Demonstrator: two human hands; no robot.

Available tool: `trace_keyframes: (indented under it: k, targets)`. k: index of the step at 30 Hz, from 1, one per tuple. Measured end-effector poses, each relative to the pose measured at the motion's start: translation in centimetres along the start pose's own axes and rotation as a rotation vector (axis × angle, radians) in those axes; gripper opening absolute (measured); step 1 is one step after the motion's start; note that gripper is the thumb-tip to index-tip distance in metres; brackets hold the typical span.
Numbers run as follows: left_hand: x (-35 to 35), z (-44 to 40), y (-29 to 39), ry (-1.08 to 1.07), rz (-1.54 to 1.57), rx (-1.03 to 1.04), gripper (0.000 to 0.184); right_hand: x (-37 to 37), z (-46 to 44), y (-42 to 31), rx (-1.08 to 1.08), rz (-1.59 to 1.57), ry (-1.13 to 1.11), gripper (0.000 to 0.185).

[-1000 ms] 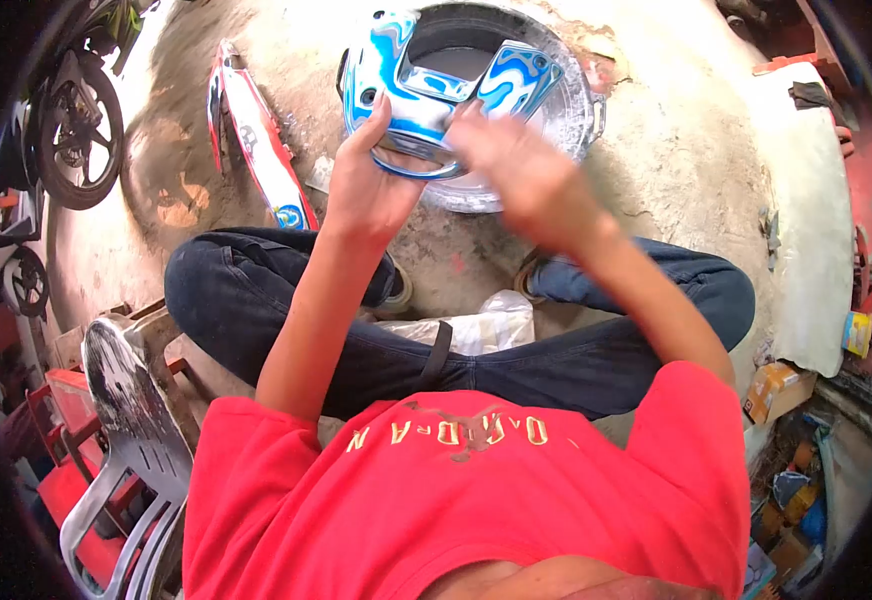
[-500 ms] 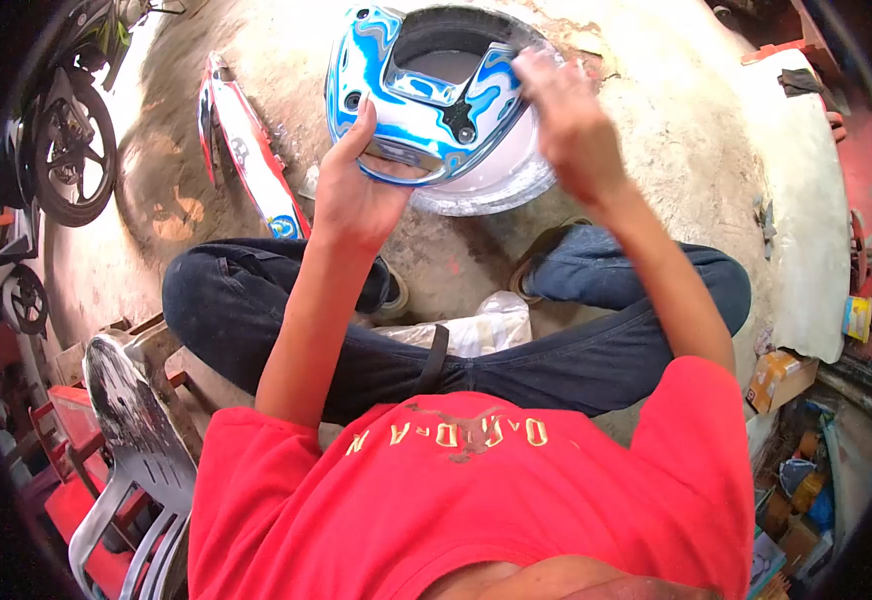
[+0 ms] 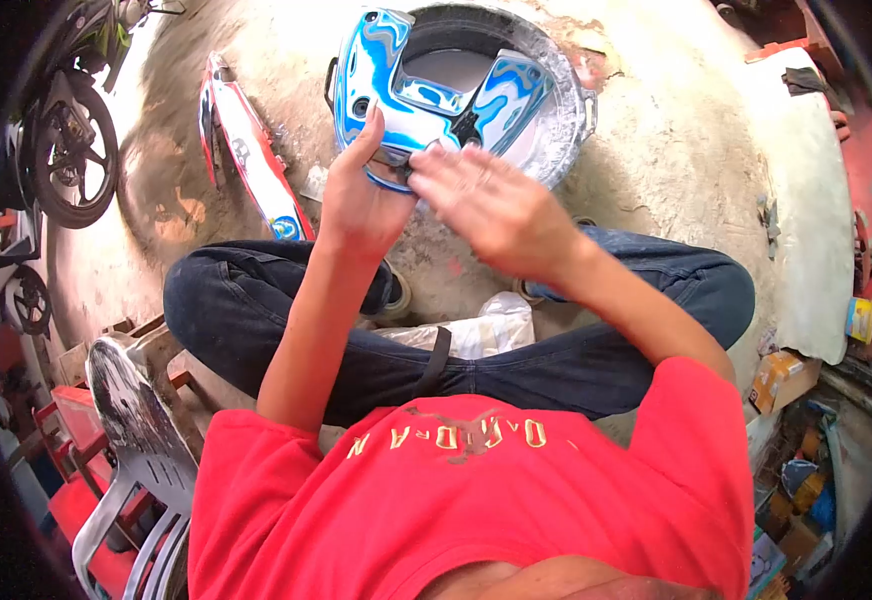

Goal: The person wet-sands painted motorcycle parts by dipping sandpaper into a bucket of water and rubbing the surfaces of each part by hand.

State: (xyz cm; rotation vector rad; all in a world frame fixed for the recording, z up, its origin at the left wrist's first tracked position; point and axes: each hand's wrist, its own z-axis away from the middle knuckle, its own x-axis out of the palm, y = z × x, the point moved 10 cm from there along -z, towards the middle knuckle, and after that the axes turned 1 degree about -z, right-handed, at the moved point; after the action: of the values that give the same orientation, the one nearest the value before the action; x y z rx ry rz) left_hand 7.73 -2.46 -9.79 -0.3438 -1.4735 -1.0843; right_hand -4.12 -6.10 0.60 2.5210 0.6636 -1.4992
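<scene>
Well, a big round tub [image 3: 563, 152] sits on the floor [image 3: 676, 150] at the top. Its inside wall is dark at the back, and there is something pale in it that looks like cloudy water. The shiny blue and white part [image 3: 408, 122] is up over the tub, hiding some of it. A brown box [image 3: 786, 380] is on the right, and I can't see into it.

Both arms reach forward from the chest, with the elbows bent. The left hand [image 3: 368, 200] is gripping the near edge of the part, with its thumb pointing up on top, close to a little round hole. The right hand [image 3: 501, 205] comes in from the side, palm down. Its fingers are stretched out together at the part's near edge. They are a bit blurry, so I can't tell if they pinch anything.

The red shirt [image 3: 476, 500] has gold letters. I can see a D and an N, but a brown smudge covers some. The yellow tub-like thing [image 3: 861, 320] has marks too small to read.
</scene>
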Motion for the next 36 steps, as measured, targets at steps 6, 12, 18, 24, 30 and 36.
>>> trace_keyframes:
  k: [6,12,18,24,30,36]
  targets:
    - [3.1,0.7,0.0,0.017,-0.029,0.018,0.038,-1.8,1.3,9.5,0.326,0.175,0.043,0.046]
    - [2.7,0.7,0.2,-0.029,0.006,-0.007,0.038,-2.2,-0.2,5.2,0.142,0.103,0.076,0.043]
    - [1.3,0.6,0.2,0.022,-0.008,0.005,0.04,-0.3,0.5,2.2,0.139,0.002,0.066,0.046]
    - [3.3,1.0,0.3,0.064,0.027,0.016,0.039,-4.5,0.3,10.2,0.363,0.239,0.154,0.041]
    - [0.5,-0.1,0.1,-0.04,0.082,0.002,0.039,-0.8,0.2,2.0,0.129,0.092,0.045,0.044]
    - [3.1,0.8,0.1,0.012,0.031,0.001,0.041,-3.6,1.5,11.0,0.426,0.348,0.008,0.039]
